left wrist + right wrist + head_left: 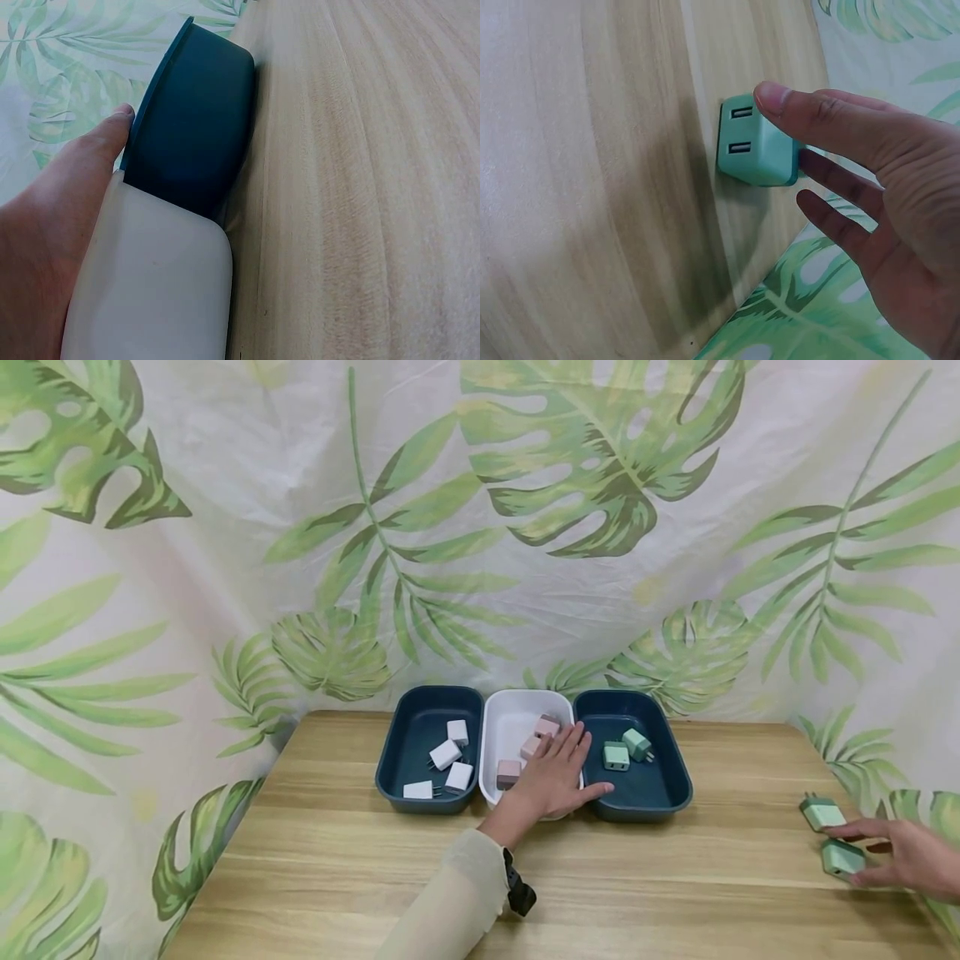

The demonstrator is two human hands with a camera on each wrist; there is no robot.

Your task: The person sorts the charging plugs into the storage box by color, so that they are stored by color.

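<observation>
My left hand (551,781) lies with straight, spread fingers over the white tray (531,702), its thumb reaching across the rim of the right dark blue tray (671,793). In the left wrist view that thumb touches the blue rim. Pink USB chargers (508,773) sit in the white tray, partly hidden by the hand. At the table's right side, my right hand (911,856) pinches a green USB charger (842,858) between thumb and fingers. The right wrist view shows two USB ports on this charger (754,150). Another green charger (821,812) lies just behind it.
Two green chargers (616,756) lie in the right blue tray. The left dark blue tray (390,768) holds several white chargers (446,754). All three trays stand side by side at the wooden table's (315,860) back edge, before a leaf-patterned cloth (480,585).
</observation>
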